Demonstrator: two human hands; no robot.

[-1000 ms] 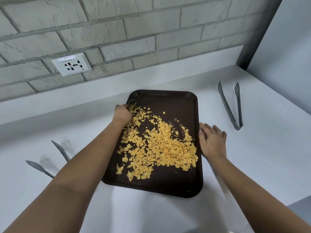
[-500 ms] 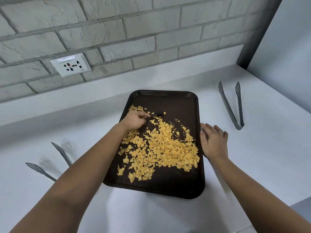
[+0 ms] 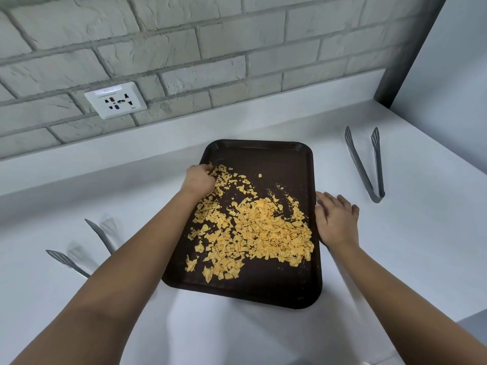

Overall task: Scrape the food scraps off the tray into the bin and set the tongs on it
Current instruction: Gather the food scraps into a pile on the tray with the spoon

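A dark brown tray point(image 3: 279, 159) lies on the white counter, covered with yellow food scraps point(image 3: 258, 227) heaped toward its right side. My left hand point(image 3: 199, 177) is over the tray's far left edge, fingers curled down into the scraps there. My right hand point(image 3: 337, 222) lies flat with straight fingers against the tray's right rim. Grey tongs point(image 3: 369, 167) lie on the counter to the right of the tray, apart from both hands. No bin is in view.
A second pair of grey tongs point(image 3: 97, 233) lies on the counter at the left, partly hidden behind my left forearm. A brick wall with a white socket point(image 3: 116, 100) runs along the back. The counter's front right corner point(image 3: 448, 312) drops off.
My left hand swept from the tray's far left corner into the scraps and has come back to the left edge. A few scraps shifted. My right hand has stayed at the right rim.
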